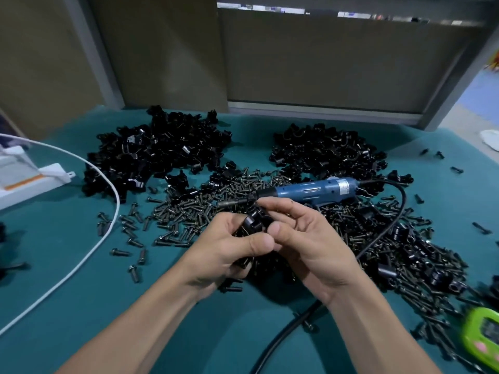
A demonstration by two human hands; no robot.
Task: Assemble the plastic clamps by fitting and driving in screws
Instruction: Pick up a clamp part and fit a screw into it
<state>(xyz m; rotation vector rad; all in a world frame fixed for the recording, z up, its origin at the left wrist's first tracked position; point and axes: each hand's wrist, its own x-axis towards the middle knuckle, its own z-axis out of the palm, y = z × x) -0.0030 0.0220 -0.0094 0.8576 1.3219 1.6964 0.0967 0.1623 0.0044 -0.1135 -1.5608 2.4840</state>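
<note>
- Clamp [253,224] sits in my left hand [226,251], fingers curled round it.
- My right hand [307,238] pinches its top edge.
- Screwdriver [318,188] lies behind, on screws [189,211].

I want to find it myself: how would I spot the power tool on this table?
Look at the teal table, then the carpet of dark screws in its middle. The screwdriver lies across them, the only blue thing among black clamps.
</note>
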